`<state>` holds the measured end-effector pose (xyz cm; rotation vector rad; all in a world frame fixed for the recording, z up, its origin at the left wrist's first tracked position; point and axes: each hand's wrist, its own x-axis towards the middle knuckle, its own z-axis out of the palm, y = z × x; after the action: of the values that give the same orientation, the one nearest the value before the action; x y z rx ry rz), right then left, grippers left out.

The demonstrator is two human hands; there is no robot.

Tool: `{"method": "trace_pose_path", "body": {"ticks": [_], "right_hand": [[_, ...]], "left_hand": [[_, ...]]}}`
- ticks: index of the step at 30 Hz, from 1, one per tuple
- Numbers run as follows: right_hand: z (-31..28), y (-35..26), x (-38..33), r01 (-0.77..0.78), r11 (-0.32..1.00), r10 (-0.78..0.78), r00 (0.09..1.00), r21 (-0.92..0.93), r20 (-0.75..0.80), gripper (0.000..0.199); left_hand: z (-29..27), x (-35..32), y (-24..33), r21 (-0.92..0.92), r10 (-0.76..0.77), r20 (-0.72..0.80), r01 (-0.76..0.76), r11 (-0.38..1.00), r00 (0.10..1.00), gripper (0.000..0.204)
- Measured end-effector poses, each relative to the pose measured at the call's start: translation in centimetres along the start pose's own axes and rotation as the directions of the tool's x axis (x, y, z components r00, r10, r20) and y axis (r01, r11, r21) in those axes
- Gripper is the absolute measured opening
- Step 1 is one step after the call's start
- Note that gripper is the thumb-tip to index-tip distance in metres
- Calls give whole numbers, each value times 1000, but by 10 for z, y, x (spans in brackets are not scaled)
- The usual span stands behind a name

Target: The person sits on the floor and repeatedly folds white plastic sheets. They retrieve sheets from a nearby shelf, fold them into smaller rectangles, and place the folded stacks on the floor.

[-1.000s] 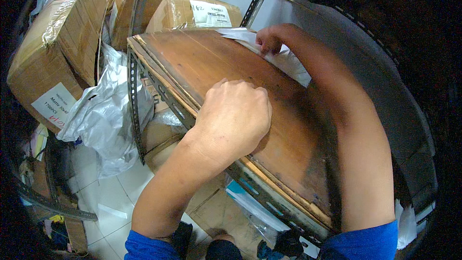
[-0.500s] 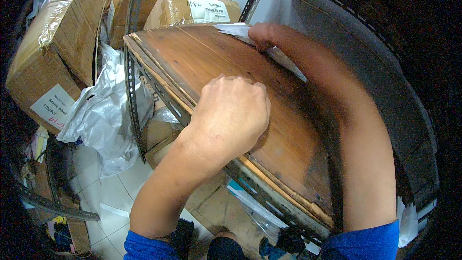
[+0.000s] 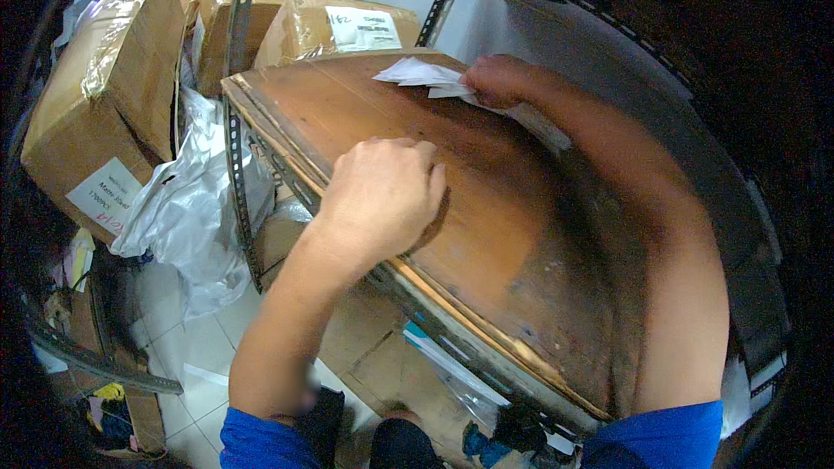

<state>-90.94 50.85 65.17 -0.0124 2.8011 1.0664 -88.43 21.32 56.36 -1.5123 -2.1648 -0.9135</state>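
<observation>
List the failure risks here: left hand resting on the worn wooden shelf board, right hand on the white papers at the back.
1. The right hand pinches the thin white papers at the far end of the brown wooden shelf board; a hard tug could tear them.
2. The left hand bears on the board near its front edge, just above the slotted metal rack upright; a slip might scrape the forearm on it.
</observation>
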Motion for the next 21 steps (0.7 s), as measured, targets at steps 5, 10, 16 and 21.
{"method": "trace_pose_path", "body": {"ticks": [5,10,16,21], "right_hand": [[-66,-30,-115,9,980,-4,1000,197,-26,41],[-99,-61,-210,168,953,-112,969,251,-221,71],[-128,-40,-319,100,897,-88,995,430,-48,50],[-141,-58,-412,-15,834,197,942,552,-273,51]], "left_hand": [[1,-3,9,-119,67,-438,-132,984,897,67],[-23,11,71,275,518,-272,-451,849,811,76],[-66,38,154,16,480,-86,-481,877,873,36],[-100,38,208,-94,604,-6,-602,793,797,37]]}}
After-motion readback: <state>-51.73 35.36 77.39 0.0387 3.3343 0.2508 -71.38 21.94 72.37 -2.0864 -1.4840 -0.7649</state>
